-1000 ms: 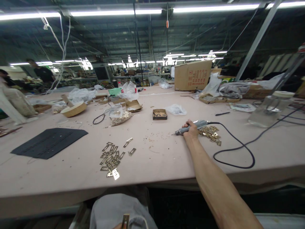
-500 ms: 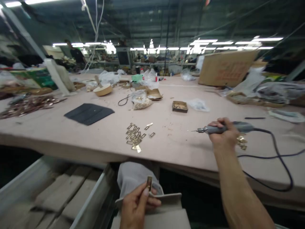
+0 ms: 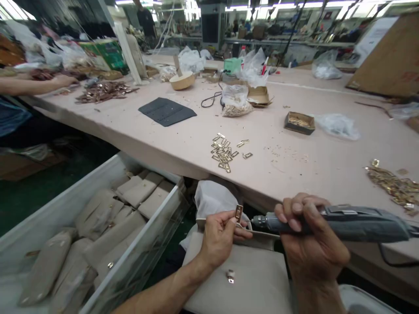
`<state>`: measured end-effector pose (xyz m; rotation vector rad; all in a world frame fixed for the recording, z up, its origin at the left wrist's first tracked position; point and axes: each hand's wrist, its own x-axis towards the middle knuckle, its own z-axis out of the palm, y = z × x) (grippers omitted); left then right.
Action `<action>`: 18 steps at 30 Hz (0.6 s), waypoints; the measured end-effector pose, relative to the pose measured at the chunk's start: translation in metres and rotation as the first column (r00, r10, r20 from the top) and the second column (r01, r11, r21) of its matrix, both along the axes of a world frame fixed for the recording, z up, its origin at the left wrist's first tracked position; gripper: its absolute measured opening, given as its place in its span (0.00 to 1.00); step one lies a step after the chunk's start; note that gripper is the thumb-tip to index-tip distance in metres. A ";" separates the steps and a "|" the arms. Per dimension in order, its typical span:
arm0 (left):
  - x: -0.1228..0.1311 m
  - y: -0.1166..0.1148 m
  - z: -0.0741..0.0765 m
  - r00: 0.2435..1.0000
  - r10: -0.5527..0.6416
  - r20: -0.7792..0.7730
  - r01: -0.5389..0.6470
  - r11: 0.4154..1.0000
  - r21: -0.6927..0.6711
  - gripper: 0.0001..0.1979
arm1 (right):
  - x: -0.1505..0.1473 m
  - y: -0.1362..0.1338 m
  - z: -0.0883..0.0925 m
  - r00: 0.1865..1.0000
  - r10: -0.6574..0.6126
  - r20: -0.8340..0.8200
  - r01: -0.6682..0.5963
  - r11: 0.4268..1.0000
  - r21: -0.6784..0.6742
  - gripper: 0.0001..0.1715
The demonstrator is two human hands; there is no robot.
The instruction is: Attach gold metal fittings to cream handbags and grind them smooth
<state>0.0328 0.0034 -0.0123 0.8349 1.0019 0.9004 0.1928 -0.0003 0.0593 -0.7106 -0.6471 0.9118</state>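
Note:
My left hand pinches a small gold rectangular metal plate at the flap edge of a beige bag. The bag lies on my lap, with a metal clasp on its front. In my right hand is a grey electric screwdriver, held level, its thin bit pointing left. The tip reaches close to the plate; whether it touches a screw I cannot tell. Several more gold plates lie in a loose pile on the table ahead.
Left of me a plastic crate holds several beige bags. The table carries a black sheet, a small box of screws, a tape roll and a heap of gold parts. Another person's arm reaches in at far left.
My right hand has brought the screwdriver from above the table down and left to the plate in my left hand. The view has turned down and left, showing more of the bag and crate.

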 end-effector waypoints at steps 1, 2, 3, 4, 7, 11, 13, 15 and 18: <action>-0.001 0.000 0.000 1.000 0.001 0.001 -0.001 1.000 -0.004 0.17 | -0.005 0.000 -0.001 0.999 0.000 0.033 0.000 1.000 0.014 0.04; -0.001 0.000 -0.001 1.000 0.001 0.000 -0.001 1.000 -0.007 0.17 | -0.008 0.000 -0.002 0.998 -0.002 0.058 0.000 1.000 0.027 0.02; -0.002 0.000 -0.001 1.000 -0.001 -0.002 0.001 1.000 -0.006 0.16 | -0.012 0.000 -0.003 0.997 -0.003 0.078 0.000 0.999 0.038 0.02; -0.003 0.000 -0.001 1.000 -0.004 -0.002 0.004 1.000 -0.003 0.16 | -0.015 0.001 -0.003 0.995 -0.004 0.096 0.000 0.999 0.049 0.02; -0.006 0.000 -0.002 1.000 -0.009 0.016 0.009 1.000 0.009 0.15 | -0.022 0.003 -0.004 0.989 -0.001 0.149 -0.011 0.997 0.080 0.03; -0.008 -0.001 -0.004 0.999 -0.014 0.031 0.013 1.000 0.014 0.15 | -0.029 0.003 -0.006 0.981 0.021 0.195 -0.037 0.996 0.080 0.04; -0.008 -0.001 -0.004 0.999 -0.020 0.033 0.020 1.000 0.020 0.16 | -0.031 0.002 -0.007 0.977 0.033 0.209 -0.050 0.996 0.076 0.04; -0.009 -0.001 -0.003 0.999 -0.027 0.029 0.026 0.999 0.025 0.16 | -0.033 0.001 -0.008 0.974 0.039 0.222 -0.057 0.996 0.075 0.04; -0.010 0.001 0.000 0.999 -0.033 0.019 0.032 0.999 0.026 0.15 | -0.035 0.001 -0.009 0.968 0.045 0.247 -0.063 0.996 0.067 0.04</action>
